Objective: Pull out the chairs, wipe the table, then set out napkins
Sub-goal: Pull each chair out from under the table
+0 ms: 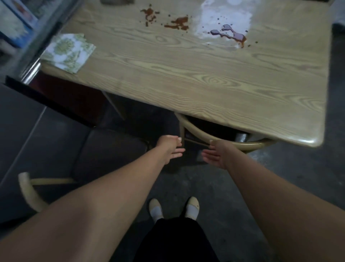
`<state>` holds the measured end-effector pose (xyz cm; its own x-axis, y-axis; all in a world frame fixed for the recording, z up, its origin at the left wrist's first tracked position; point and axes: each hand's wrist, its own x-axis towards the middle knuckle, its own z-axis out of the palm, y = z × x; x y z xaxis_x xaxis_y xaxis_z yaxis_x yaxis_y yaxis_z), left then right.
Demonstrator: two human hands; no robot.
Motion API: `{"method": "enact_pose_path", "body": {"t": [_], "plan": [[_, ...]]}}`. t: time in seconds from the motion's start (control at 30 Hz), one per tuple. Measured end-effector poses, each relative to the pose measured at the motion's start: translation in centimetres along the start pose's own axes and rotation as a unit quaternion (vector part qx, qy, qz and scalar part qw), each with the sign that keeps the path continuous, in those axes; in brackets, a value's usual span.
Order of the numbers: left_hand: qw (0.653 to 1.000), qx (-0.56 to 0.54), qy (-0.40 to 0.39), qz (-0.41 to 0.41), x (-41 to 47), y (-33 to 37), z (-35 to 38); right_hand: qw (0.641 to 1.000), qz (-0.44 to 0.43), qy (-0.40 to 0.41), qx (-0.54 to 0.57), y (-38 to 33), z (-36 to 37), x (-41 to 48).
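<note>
Chair (pixel 194 130) sits tucked under the table (pixel 186 78), its curved back rail just beyond both hands. Left hand (pixel 169 147) and right hand (pixel 217 154) hang with fingers relaxed, gripping nothing. The right thumb nears the rail; contact unclear. 1 stack of napkins (pixel 69 49) lies far left.

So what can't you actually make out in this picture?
Head view:
- Tucked chair: seat and legs hidden under the table.
- Brownish object at the far table edge: cut off by the frame top, unidentifiable.
- Shelf items beyond the napkins, far left: blurred.
- Right hand: whether it touches the chair's back is too dim to tell.
</note>
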<state>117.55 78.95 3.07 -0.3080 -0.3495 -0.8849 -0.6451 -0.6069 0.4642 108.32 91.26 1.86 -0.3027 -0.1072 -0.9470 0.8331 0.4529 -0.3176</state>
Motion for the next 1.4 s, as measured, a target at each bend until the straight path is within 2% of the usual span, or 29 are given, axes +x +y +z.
{"method": "enact_pose_path", "body": {"t": [0.17, 0.37, 0.67, 0.87, 1.1, 1.2, 1.27, 1.4], "plan": [[0.999, -0.023, 0.046, 0.001, -2.2, -1.8, -5.9, 0.999, 0.003, -0.038, -0.026, 1.4, 4.1, -2.5], [0.997, -0.044, 0.070, 0.004, -4.1, -4.5, -14.4, 0.997, 0.008, -0.040, -0.071, 4.8, 11.1, -5.2], [0.995, -0.016, 0.096, -0.009, -5.8, -9.5, -32.1, 0.995, 0.031, -0.065, -0.072, 15.6, 26.6, -8.7], [0.989, -0.015, 0.140, -0.034, -6.1, -12.2, -42.1, 0.990, 0.083, -0.092, -0.068, 22.6, 36.6, -10.2], [0.967, -0.015, 0.250, -0.050, -3.3, -16.0, -48.2, 0.978, 0.175, -0.095, -0.057, 27.3, 42.2, -9.5], [0.958, -0.021, 0.279, -0.060, -1.9, -17.1, -49.4, 0.976, 0.206, -0.067, -0.028, 28.2, 43.8, -8.8], [0.960, -0.044, 0.266, -0.078, -1.4, -17.4, -49.7, 0.975, 0.215, -0.041, 0.027, 28.4, 44.7, -8.0], [0.971, -0.086, 0.190, -0.118, -0.1, -17.5, -49.7, 0.967, 0.216, 0.009, 0.132, 28.8, 46.1, -6.7]]}}
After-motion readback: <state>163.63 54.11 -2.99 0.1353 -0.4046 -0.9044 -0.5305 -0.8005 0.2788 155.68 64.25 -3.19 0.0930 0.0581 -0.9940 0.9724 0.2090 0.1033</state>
